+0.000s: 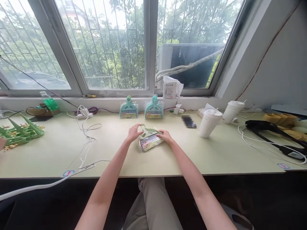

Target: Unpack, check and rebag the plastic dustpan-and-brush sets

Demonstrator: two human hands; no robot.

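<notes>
A green dustpan-and-brush set (151,141) in clear packaging rests tilted on the pale table in front of me. My left hand (134,133) has its fingers curved round the handle end at the upper left of the pack. On the right edge of the same pack, my right hand (165,135) grips with its fingertips. Two similar teal sets, one on the left (129,110) and one on the right (153,110), stand upright against the window ledge behind.
Two white cups (209,124) (232,111) and a dark phone (189,122) are to the right, beyond them a black strap (263,127). White cables (87,140) cross the table (115,174) at left, near green craft pieces (21,131). Another person's hand (2,143) shows at the far left.
</notes>
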